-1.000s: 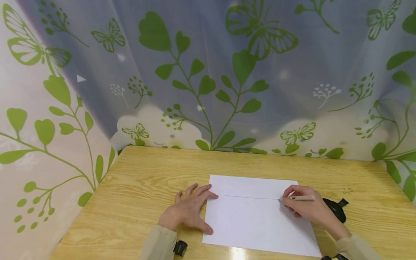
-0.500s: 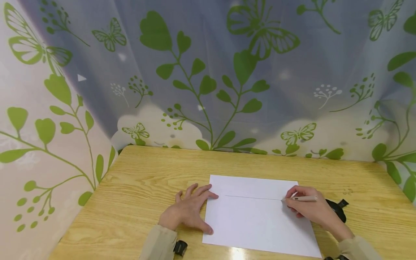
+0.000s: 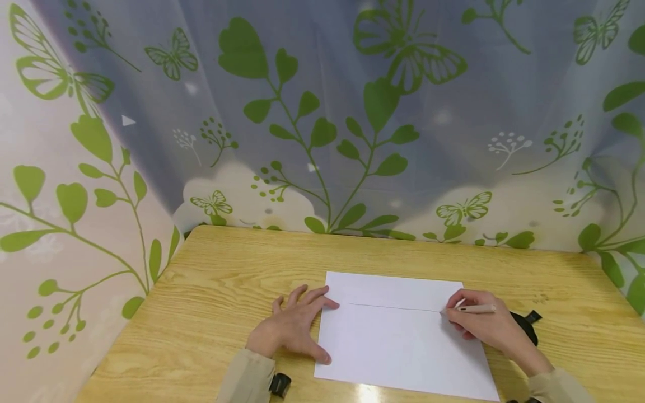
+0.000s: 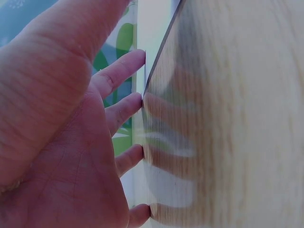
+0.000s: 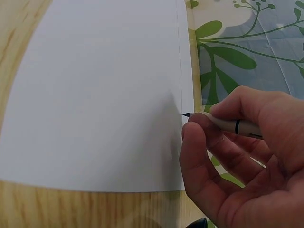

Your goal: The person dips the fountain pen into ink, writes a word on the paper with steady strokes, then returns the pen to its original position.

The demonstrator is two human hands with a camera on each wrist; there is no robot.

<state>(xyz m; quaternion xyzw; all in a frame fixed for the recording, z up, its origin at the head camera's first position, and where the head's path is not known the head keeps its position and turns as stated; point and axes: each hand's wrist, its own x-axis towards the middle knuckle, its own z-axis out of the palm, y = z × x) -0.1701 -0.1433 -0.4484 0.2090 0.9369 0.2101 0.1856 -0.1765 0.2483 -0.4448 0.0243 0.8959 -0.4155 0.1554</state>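
A sheet of white paper (image 3: 398,347) lies on the wooden table, with one thin, nearly straight line (image 3: 393,307) drawn across its upper part. My right hand (image 3: 481,322) pinches a light-coloured pen (image 3: 476,308) between thumb and fingers. In the right wrist view the dark tip of the pen (image 5: 186,114) meets the paper at the end of the line. My left hand (image 3: 294,327) is spread at the left edge of the paper, thumb and a fingertip on the sheet. In the left wrist view its straight fingers (image 4: 124,113) touch down along the surface.
The wooden table (image 3: 227,268) reaches back to a curtain (image 3: 322,140) printed with green leaves and butterflies. A black object (image 3: 526,327) lies right of the paper, partly hidden behind the right hand. A black strap piece (image 3: 280,384) sits by the left sleeve.
My right hand has slid a little to the right with the pen, and the drawn line has grown longer that way. The left hand stays in place on the paper.
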